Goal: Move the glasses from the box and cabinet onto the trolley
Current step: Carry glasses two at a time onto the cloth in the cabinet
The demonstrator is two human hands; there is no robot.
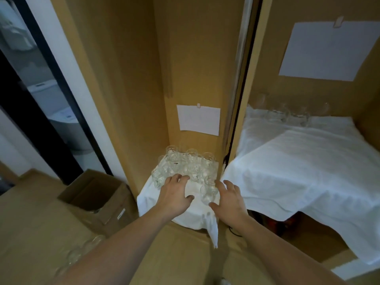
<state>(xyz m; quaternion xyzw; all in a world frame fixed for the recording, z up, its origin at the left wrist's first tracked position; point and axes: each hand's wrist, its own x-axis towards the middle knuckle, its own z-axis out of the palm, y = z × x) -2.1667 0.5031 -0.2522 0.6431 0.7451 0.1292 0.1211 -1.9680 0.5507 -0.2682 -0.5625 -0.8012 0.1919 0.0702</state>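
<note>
Several clear stemmed glasses (185, 163) stand crowded on a white cloth (148, 194) on the narrow cabinet shelf. One glass (208, 194) stands apart at the front. My left hand (174, 195) hovers over the cloth with fingers spread, fingertips by the nearest glasses. My right hand (231, 200) is open just right of the lone glass, thumb near its base, holding nothing. More glasses (287, 116) stand at the back of the right shelf. Blurred glasses (80, 254) show at lower left.
An open cardboard box (92, 194) sits on the floor left of the cabinet. The right shelf carries a wide white cloth (298, 167). Paper sheets (199, 119) are taped to the cabinet walls. A dark doorway (30, 99) lies at left.
</note>
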